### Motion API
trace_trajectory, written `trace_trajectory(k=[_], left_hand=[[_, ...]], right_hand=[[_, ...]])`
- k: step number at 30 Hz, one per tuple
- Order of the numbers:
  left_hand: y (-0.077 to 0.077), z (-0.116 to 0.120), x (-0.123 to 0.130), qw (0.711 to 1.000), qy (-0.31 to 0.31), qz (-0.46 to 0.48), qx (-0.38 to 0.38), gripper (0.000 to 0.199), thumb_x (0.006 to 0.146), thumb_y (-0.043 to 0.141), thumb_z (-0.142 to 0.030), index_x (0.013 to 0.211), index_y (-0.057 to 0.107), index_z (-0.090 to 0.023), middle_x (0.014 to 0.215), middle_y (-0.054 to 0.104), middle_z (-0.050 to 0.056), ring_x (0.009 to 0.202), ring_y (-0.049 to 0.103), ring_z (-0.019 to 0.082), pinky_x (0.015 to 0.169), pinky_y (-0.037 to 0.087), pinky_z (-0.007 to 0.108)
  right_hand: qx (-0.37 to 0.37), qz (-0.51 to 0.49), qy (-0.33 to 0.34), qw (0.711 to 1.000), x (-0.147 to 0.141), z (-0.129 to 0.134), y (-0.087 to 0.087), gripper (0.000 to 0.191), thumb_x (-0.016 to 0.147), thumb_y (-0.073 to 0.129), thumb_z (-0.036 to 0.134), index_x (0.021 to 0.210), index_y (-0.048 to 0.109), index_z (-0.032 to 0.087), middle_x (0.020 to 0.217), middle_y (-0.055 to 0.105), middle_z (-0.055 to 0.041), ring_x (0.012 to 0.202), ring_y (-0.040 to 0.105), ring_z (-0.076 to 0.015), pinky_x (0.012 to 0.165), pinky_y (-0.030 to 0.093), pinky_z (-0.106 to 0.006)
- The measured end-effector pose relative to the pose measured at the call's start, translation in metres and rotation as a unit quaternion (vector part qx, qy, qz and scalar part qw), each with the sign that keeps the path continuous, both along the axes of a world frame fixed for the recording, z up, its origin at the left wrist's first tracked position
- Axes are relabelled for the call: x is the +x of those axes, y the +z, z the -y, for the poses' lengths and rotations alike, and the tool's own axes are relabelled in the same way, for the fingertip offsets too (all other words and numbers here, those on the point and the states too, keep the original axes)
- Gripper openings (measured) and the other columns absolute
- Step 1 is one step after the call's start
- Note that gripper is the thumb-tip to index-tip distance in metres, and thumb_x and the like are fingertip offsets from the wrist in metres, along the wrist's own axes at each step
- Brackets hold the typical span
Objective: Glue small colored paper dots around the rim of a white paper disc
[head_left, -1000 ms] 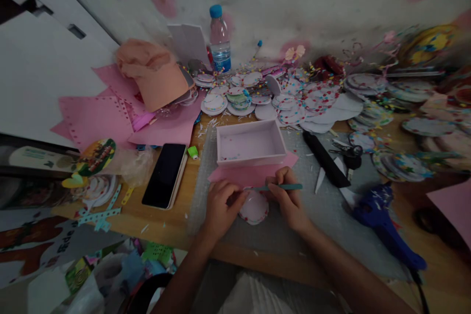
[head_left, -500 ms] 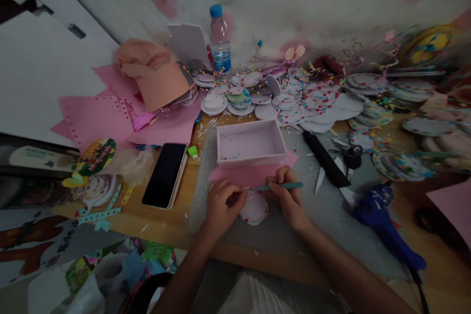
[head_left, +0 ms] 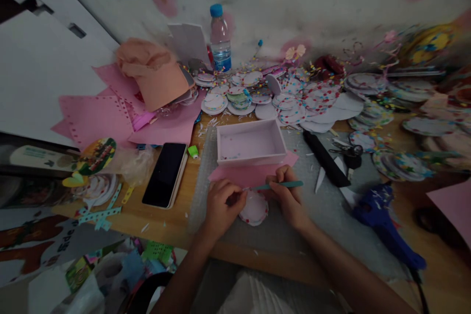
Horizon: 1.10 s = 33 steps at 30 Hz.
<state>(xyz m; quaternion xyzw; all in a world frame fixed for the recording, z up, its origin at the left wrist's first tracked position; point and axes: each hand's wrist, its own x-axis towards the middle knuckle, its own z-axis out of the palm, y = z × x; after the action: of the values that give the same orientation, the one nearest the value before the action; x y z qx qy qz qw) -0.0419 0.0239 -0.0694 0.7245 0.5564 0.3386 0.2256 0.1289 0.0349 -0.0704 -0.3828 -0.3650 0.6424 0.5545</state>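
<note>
A small round white disc with red dots along its rim lies on the translucent mat, between my hands. My right hand is closed around a slim teal tool, which points left across the disc's upper edge; its exact kind is unclear. My left hand is pinched at the disc's upper left edge, close to the tool's tip. Whatever sits between those fingertips is too small to make out. Behind my hands, an open white box stands partly on a pink sheet.
A phone lies left of the mat. On the right are a black-handled cutter, keys and a blue glue gun. Several decorated discs pile up along the wall, beside a water bottle and a cap.
</note>
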Motion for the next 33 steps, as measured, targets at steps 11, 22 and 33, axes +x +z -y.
trace_trajectory(k=[11, 22, 33], left_hand=[[0.0022, 0.0027, -0.0006, 1.0, -0.004, 0.016, -0.007, 0.008, 0.077, 0.062, -0.015, 0.072, 0.058, -0.019, 0.066, 0.058, -0.002, 0.067, 0.052, 0.015, 0.071, 0.035, 0.032], [0.0008, 0.0019, -0.0009, 1.0, -0.003, 0.012, 0.0, 0.013, 0.083, 0.06, -0.019, 0.07, 0.056, -0.018, 0.066, 0.056, -0.001, 0.068, 0.051, 0.015, 0.07, 0.035, 0.031], [-0.0011, 0.002, -0.0023, 1.0, -0.005, 0.004, -0.002, 0.015, 0.085, 0.06, -0.023, 0.071, 0.057, -0.019, 0.067, 0.056, -0.001, 0.069, 0.051, 0.015, 0.07, 0.035, 0.031]], right_hand=[[-0.01, -0.02, 0.016, 1.0, 0.0003, -0.0002, -0.0015, 0.022, 0.082, 0.053, 0.019, 0.078, 0.032, 0.025, 0.058, 0.03, 0.0086, 0.049, 0.025, -0.0089, 0.046, 0.021, -0.022], [-0.01, -0.037, 0.031, 0.999, 0.0004, 0.0008, -0.0012, 0.02, 0.084, 0.053, 0.021, 0.079, 0.034, 0.025, 0.058, 0.031, 0.0087, 0.047, 0.023, -0.0083, 0.046, 0.02, -0.021], [-0.02, -0.024, 0.03, 0.999, -0.0001, 0.0003, 0.0016, 0.021, 0.083, 0.053, 0.022, 0.078, 0.033, 0.025, 0.058, 0.032, 0.0088, 0.048, 0.025, -0.0081, 0.046, 0.021, -0.021]])
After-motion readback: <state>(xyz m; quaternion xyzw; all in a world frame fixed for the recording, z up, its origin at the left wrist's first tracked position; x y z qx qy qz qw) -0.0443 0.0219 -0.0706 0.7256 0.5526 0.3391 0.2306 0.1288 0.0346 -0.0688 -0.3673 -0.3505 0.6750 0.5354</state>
